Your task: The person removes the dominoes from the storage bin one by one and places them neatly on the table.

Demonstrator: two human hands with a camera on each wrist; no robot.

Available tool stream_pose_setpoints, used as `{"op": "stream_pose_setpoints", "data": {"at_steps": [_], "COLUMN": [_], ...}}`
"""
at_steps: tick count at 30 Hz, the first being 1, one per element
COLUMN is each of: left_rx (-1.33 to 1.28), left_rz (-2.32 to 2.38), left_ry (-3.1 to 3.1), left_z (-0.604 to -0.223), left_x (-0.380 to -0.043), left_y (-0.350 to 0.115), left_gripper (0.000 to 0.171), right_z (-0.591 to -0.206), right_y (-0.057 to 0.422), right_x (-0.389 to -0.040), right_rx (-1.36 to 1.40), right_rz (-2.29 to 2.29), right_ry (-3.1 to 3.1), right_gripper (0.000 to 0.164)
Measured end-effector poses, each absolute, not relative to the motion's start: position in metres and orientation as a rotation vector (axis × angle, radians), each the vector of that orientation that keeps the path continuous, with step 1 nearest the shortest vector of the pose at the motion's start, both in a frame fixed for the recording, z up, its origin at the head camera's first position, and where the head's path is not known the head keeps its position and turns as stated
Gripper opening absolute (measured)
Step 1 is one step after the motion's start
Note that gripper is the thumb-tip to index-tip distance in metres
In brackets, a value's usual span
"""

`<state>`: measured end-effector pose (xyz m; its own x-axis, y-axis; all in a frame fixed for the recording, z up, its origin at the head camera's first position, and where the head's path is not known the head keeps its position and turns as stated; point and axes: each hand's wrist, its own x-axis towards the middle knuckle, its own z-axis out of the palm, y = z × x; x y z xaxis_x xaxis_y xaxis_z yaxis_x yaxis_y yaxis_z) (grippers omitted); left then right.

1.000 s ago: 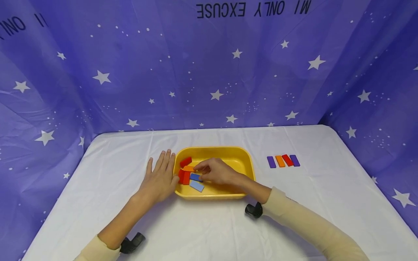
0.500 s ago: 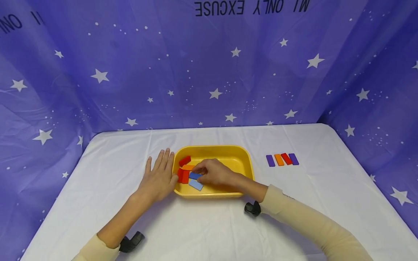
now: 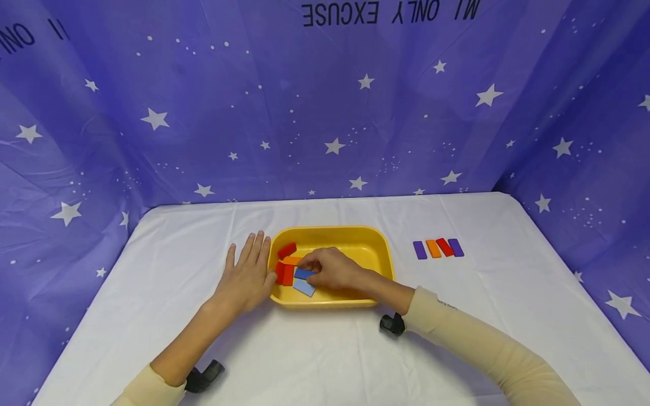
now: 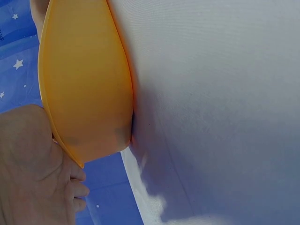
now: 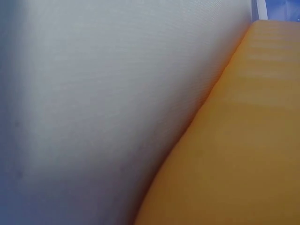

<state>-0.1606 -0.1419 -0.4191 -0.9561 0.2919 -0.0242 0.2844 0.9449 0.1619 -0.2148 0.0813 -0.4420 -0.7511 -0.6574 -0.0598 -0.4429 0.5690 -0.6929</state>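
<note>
A yellow tray [image 3: 350, 230] stands on the white table. My left hand [image 3: 246, 282] lies along its left rim with fingers straight and spread, the thumb over the edge. My right hand [image 3: 335, 268] reaches in over the front right side, thumb and forefinger bent about a blue domino tile [image 3: 303, 273], pinching it. Beside it lie a light blue tile [image 3: 304, 287], an orange tile [image 3: 291, 260] and several red tiles [image 3: 288, 275]. Against the tray's left back wall leans another red tile [image 3: 287, 251]. In the left wrist view the tray [image 4: 89, 84] shows its outer wall; the right wrist view hides the fingers.
Right of the tray, a row of tiles lies on the cloth: purple [image 3: 420, 250], orange [image 3: 433, 248], red [image 3: 445, 247] and purple [image 3: 456, 247]. A purple star-patterned curtain [image 3: 284, 113] encloses the back and sides of the table [image 3: 325, 361].
Both hands and the tiles stay nearly in place. The whole head view has shifted slightly; the right fingers have closed a little more about the blue tile.
</note>
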Motion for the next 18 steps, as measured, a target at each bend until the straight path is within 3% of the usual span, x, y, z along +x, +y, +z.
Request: {"op": "stream_pose_setpoints", "data": {"at_steps": [11,18], "left_rx": [0.446,0.442], "left_rz": [0.237,0.232], "left_ry": [3.056,3.046], "left_z": [-0.4195,-0.4191], "left_x": [-0.1618,-0.1616], "left_y": [-0.1435,-0.1424], "left_gripper": [0.070,0.071], "right_z": [-0.4396,-0.4364], "right_y": [0.0810,0.0889], "right_x": [-0.2153,-0.2183], "right_rx": [-0.845,-0.689], "right_rz": [-0.946,-1.167], "right_ry": [2.541,2.513], "right_gripper": [0.038,0.035]}}
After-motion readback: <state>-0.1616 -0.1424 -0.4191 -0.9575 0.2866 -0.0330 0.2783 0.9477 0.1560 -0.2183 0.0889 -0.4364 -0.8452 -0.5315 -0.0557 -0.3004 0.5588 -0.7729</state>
